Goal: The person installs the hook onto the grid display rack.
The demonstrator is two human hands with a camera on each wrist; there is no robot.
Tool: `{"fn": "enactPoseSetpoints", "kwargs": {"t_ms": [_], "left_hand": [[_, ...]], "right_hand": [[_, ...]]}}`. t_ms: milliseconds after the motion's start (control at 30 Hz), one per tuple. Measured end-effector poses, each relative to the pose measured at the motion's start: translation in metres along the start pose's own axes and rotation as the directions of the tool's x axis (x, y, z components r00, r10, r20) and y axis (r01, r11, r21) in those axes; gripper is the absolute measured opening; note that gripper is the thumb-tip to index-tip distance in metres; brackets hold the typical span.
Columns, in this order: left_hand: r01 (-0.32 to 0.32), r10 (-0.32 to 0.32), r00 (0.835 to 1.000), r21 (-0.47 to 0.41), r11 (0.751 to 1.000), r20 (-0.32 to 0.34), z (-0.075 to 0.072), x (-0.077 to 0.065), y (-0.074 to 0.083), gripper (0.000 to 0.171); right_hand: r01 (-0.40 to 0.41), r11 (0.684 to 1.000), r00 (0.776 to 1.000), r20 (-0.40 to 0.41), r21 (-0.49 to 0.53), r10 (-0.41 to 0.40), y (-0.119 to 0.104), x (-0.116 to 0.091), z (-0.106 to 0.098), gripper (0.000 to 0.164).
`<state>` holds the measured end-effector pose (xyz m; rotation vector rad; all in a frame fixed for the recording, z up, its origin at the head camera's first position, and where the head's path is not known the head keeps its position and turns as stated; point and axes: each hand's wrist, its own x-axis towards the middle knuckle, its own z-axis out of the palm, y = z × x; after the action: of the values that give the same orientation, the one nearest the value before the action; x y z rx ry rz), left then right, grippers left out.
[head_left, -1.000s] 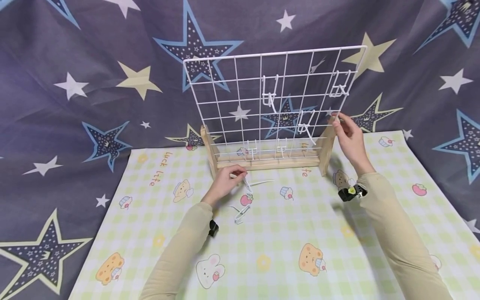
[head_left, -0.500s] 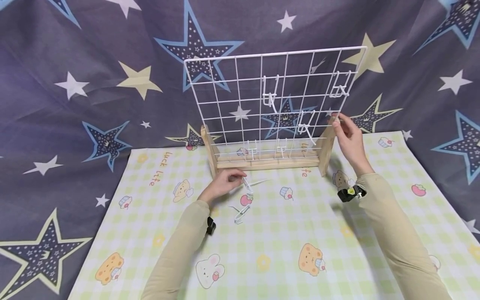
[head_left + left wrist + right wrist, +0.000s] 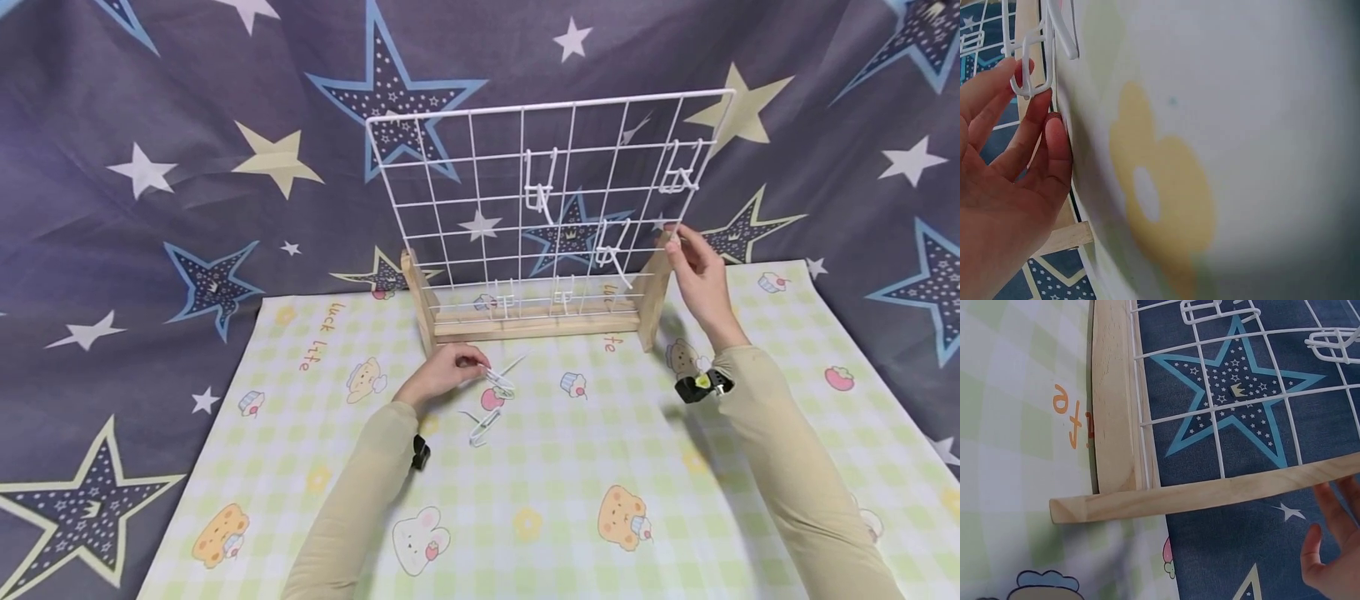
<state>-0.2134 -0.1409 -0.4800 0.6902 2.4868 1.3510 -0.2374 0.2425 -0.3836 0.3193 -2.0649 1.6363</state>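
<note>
My left hand (image 3: 448, 371) pinches one end of a white wire hook (image 3: 501, 383) low over the cloth. In the left wrist view, thumb and fingertips meet at the bent end of this hook (image 3: 1025, 75). A second white hook (image 3: 486, 427) lies just nearer on the cloth. Behind them stands a white wire grid panel (image 3: 551, 106) on a wooden stand (image 3: 536, 327). My right hand (image 3: 701, 283) grips the top of the stand's right post (image 3: 654, 292) at the grid's edge; the right wrist view shows fingers reaching behind the post (image 3: 1241, 487).
Several white hooks hang on the grid, among them an upper middle hook (image 3: 538, 198), an upper right hook (image 3: 678, 179) and a lower hook (image 3: 611, 254). A green checked cloth (image 3: 525, 475) covers the table. A dark star-patterned curtain (image 3: 225, 100) hangs behind.
My left hand has drawn slightly nearer and down, and the hook in it has turned from steep to flatter. My right hand has stayed on the post.
</note>
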Motion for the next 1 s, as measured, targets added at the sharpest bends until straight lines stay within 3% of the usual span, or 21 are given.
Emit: {"fn": "enactPoseSetpoints", "kwargs": {"t_ms": [100,267,367,500,767,933,1000], "left_hand": [[-0.004,0.004,1.000,-0.012,1.000,-0.003,0.000,0.000,-0.004,0.009],[0.008,-0.007,1.000,-0.113,0.994,0.013,-0.002,-0.004,-0.008,0.007],[0.053,-0.043,0.998,-0.225,0.973,0.049,-0.006,-0.008,-0.008,0.006],[0.128,-0.085,0.986,-0.324,0.937,0.146,-0.012,-0.013,-0.007,0.004],[0.166,-0.106,0.948,-0.183,0.969,0.299,-0.024,-0.019,0.001,0.005],[0.177,-0.109,0.943,-0.198,0.964,0.316,-0.027,-0.021,-0.003,0.006],[0.220,-0.143,0.939,-0.227,0.949,0.313,-0.027,-0.021,-0.005,0.013]], "right_hand": [[0.001,1.000,1.000,0.002,-0.005,-0.001,0.000,0.000,0.000,0.033],[-0.005,1.000,1.000,0.002,-0.012,0.005,-0.001,0.001,0.000,0.034],[-0.011,1.000,1.000,0.005,-0.012,0.011,-0.002,0.000,0.000,0.034],[-0.012,1.000,1.000,0.010,-0.023,0.012,-0.002,0.000,0.000,0.035],[-0.011,0.999,1.000,0.010,-0.041,0.012,-0.002,-0.001,-0.002,0.035],[-0.023,0.999,1.000,0.017,-0.041,0.023,-0.002,-0.001,-0.001,0.035],[-0.022,0.999,1.000,0.019,-0.040,0.023,-0.002,-0.001,-0.001,0.035]]}}
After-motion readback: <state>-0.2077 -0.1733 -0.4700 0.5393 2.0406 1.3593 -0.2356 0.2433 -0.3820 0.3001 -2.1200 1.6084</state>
